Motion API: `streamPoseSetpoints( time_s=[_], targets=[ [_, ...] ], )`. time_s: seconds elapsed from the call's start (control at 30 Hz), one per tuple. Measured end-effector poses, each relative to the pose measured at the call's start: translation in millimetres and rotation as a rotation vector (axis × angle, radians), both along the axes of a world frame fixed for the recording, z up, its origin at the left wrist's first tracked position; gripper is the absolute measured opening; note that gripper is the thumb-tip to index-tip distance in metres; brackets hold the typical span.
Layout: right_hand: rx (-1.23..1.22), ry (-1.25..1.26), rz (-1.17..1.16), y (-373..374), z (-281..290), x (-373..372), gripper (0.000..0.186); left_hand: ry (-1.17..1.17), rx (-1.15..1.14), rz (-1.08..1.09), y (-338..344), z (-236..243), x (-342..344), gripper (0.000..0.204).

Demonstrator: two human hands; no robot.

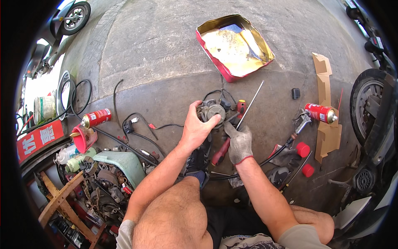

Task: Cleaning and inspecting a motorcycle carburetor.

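My bare left hand [199, 126] grips a grey metal carburettor-like part [215, 110], thumb across its round face, with black cables behind it. My right hand [238, 143], in a grey glove, has its fingers closed at the part's right side; what they hold is unclear. A screwdriver with a red and yellow handle [241, 106] lies just beyond those fingers. A long metal shaft [257, 93] slants up-right from beside the glove, and a red handle [219, 152] shows below and left of it.
A red tray [227, 74] lies ahead; spray cans [319, 112], cardboard [323, 145], red caps [302, 150] and a hose [271, 155] are right, near a wheel [365, 106]. Left are another can [96, 117], a funnel [85, 141] and a green bin [128, 164] of parts.
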State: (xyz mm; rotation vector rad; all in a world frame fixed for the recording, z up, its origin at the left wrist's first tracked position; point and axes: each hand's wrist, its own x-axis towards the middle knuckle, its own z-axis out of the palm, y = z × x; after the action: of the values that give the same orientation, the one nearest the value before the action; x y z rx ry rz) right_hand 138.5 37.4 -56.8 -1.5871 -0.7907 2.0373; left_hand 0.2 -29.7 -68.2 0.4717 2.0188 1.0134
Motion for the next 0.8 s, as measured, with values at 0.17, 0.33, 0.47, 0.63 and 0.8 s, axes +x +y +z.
streamPoseSetpoints(
  time_s=[0.17, 0.33, 0.47, 0.63, 0.8],
  targets=[
    [0.077, -0.011, 0.059, 1, -3, -1, 0.009, -0.001, 0.008, -0.036, -3, -8, -4, 0.086],
    [0.095, -0.024, 0.074, 2, 0, -4, 0.011, -0.003, 0.010, -0.125, -5, -9, -11, 0.099],
    [0.111, -0.037, 0.100, 4, -4, -2, 0.010, 0.014, 0.002, -0.169, -2, -5, -14, 0.109],
    [0.117, 0.015, 0.137, 7, 0, -1, 0.008, -0.019, -0.007, -0.213, 1, 0, -17, 0.116],
    [0.103, 0.026, 0.136, 7, -5, 5, 0.007, -0.002, -0.011, -0.249, 4, 4, -20, 0.116]
  ],
)
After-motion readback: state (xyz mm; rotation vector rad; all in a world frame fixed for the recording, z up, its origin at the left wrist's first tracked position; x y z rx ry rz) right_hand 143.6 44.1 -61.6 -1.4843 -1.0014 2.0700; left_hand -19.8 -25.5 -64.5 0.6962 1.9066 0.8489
